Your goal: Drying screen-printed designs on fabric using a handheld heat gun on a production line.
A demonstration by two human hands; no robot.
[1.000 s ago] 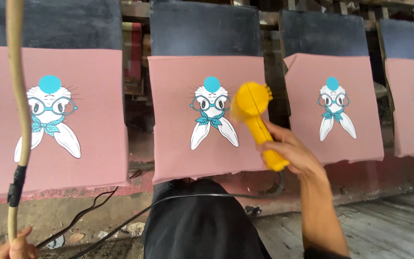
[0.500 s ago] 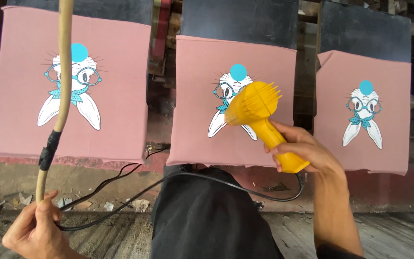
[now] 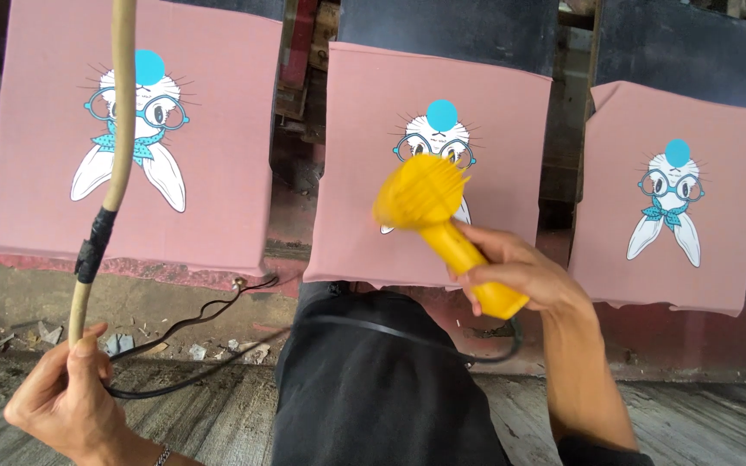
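Hands grip yellow heat gun (image 3: 442,220) and cable (image 3: 114,155).

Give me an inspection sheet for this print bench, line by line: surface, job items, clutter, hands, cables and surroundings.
Surface: three pink fabric panels, left panel, middle panel and right panel, each printed with a white rabbit wearing glasses and a blue dot.
Job's things: yellow heat blower, aimed at the middle panel's print; tan hose with a black tape wrap, running upward.
Clutter: small scraps on the ground under the left panel.
Grippers: right hand grips the blower handle; left hand holds the hose's lower end.
Cables: black cord trails from the blower across the dark trousers.
Surroundings: dark boards behind; plank floor.
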